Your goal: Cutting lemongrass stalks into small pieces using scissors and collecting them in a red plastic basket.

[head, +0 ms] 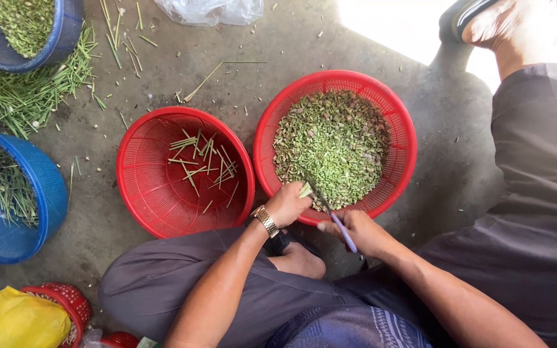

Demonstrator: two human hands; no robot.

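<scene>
Bare concrete floor [433,96] lies under a seated person's crossed legs. Their left hand [287,203], with a gold watch [266,221] on the wrist, pinches a pale green stalk [305,189] over the near rim of a red basket [401,122] filled with chopped green pieces. Just beside it, the right hand [362,233] grips a purple-handled knife [334,218], blade against the stalk. Left of the hands, another red basket [149,187] holds a few thin strips.

two red baskets [185,173] [335,145], two blue baskets [14,193] [27,32], one knife [336,222]

Pale green stalk piece [305,189], purple-handled knife [335,219] angled against it, over chopped-filled red basket [400,122]
</scene>
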